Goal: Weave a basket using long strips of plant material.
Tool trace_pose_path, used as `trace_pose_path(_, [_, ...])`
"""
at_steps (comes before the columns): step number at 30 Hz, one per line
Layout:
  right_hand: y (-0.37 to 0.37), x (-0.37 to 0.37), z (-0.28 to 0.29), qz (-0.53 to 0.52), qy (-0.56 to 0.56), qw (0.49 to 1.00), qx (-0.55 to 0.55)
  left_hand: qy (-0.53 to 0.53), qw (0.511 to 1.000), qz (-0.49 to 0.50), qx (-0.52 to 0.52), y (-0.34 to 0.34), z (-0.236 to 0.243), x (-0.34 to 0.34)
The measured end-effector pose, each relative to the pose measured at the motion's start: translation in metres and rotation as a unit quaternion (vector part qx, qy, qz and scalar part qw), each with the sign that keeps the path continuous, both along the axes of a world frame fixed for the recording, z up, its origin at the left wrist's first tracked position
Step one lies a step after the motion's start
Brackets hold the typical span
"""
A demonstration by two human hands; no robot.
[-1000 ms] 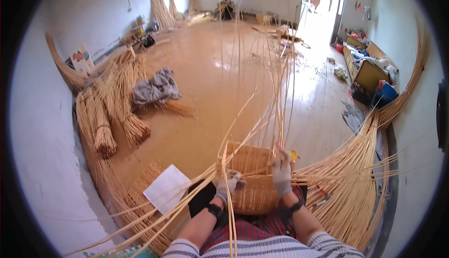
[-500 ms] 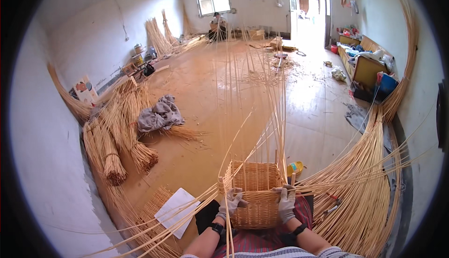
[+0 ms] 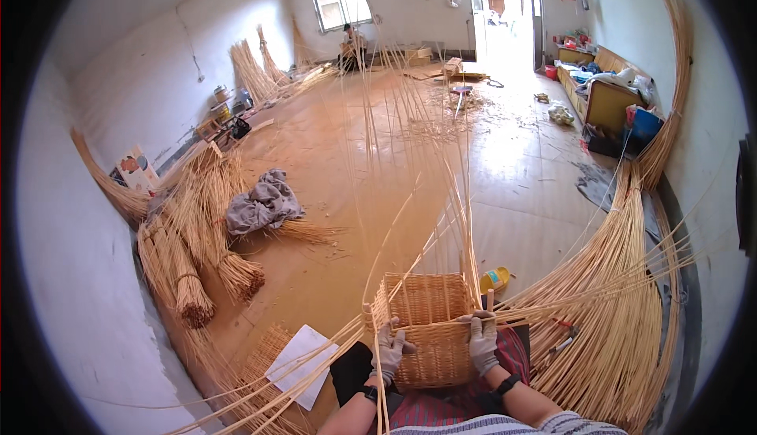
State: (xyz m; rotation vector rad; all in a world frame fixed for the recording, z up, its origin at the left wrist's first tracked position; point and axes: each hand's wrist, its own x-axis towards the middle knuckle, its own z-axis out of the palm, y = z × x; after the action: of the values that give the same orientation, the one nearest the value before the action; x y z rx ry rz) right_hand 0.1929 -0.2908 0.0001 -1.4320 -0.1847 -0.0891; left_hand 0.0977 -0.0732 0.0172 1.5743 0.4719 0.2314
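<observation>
A partly woven wicker basket [image 3: 438,354] rests on my lap, with long loose canes [image 3: 469,230] rising from its far side and others spreading left and right. My gloved left hand [image 3: 389,350] grips the basket's near left corner, its fingers curled over the woven edge. At the near right corner, my gloved right hand [image 3: 482,340] is closed on the rim beside a short upright stick [image 3: 490,301]. Both thumbs lie against the near wall. The fingertips behind the rim are partly hidden.
A large fan of canes [image 3: 603,309] covers the floor on my right. Tied cane bundles [image 3: 189,293] and a grey cloth [image 3: 265,201] lie at left. A white sheet [image 3: 302,364] lies near my left knee, a yellow container [image 3: 494,279] beyond the basket. Another person [image 3: 352,47] sits far back.
My view has turned slightly, so the room appears shifted left. Both hands keep their hold on the basket, which tilts a little; the loose canes sway.
</observation>
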Motion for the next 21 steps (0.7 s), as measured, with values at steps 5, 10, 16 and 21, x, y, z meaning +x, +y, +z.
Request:
trace_pose_path(5, [-0.002, -0.002, 0.010, 0.023, 0.017, 0.999, 0.046, -0.001, 1.000, 0.007, -0.001, 0.000, -0.010, -0.001])
trace_pose_path(10, [-0.005, 0.004, -0.007, 0.025, 0.039, 0.996, 0.070, 0.003, 0.999, 0.014, 0.035, -0.005, 0.005, 0.001])
trace_pose_path(16, [-0.004, 0.003, -0.002, 0.045, 0.044, 0.993, 0.102, -0.024, 0.998, 0.031, -0.055, -0.006, -0.003, 0.002])
trace_pose_path(21, [-0.002, 0.004, 0.004, 0.030, 0.059, 0.991, 0.113, -0.135, 0.978, 0.052, 0.147, -0.040, 0.009, 0.013])
